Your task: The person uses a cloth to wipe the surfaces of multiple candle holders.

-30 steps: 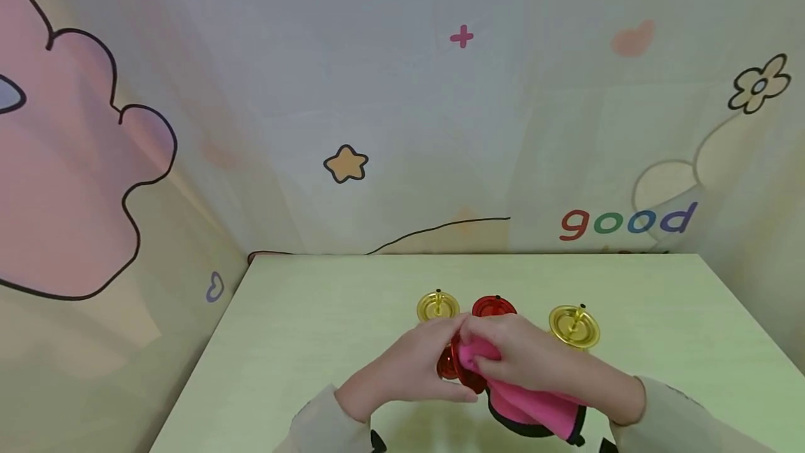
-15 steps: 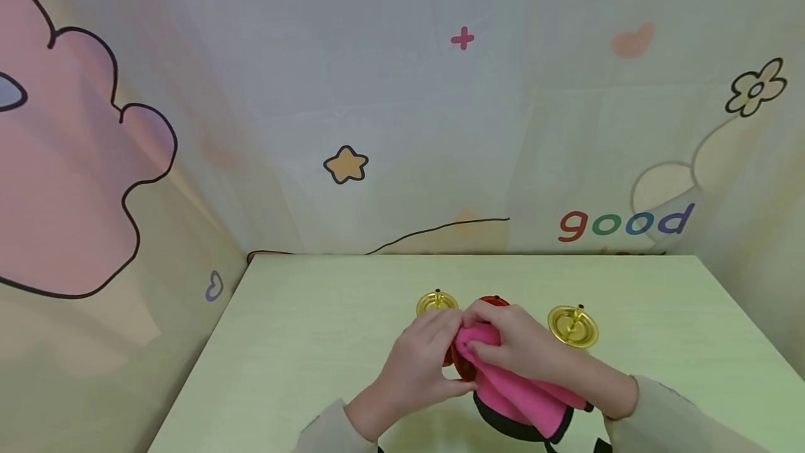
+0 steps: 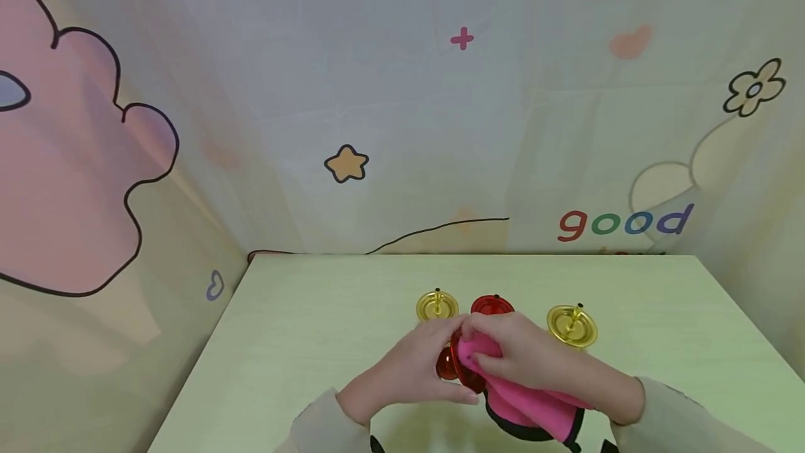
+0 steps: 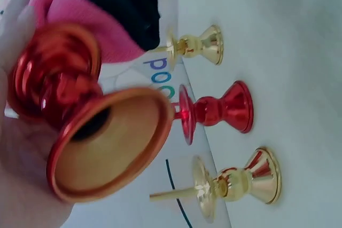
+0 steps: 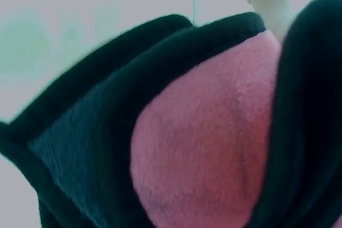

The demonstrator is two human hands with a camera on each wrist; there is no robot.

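Note:
My left hand (image 3: 405,369) holds a shiny red candlestick (image 4: 109,150) on its side, fingers and thumb around its dish. The hollow underside of its base fills much of the left wrist view. With my right hand (image 3: 534,355) I grip a pink cloth (image 3: 531,404) with black edging and press a bunched part of it into the candlestick's dish. The cloth's lower end hangs below the hand, and its folds (image 5: 203,132) cover most of the right wrist view. Most of the candlestick is hidden behind my fingers in the head view.
Behind my hands stand another red candlestick (image 3: 492,305) and two gold ones, the left gold candlestick (image 3: 437,305) and the right gold candlestick (image 3: 571,327), all upright. They share a pale table (image 3: 302,327), backed by a printed curtain (image 3: 409,103).
Both hands turned the candlestick and cloth slightly up and left half a second ago, then came back near their earlier pose. The cloth stays against the dish; the standing candlesticks have not moved.

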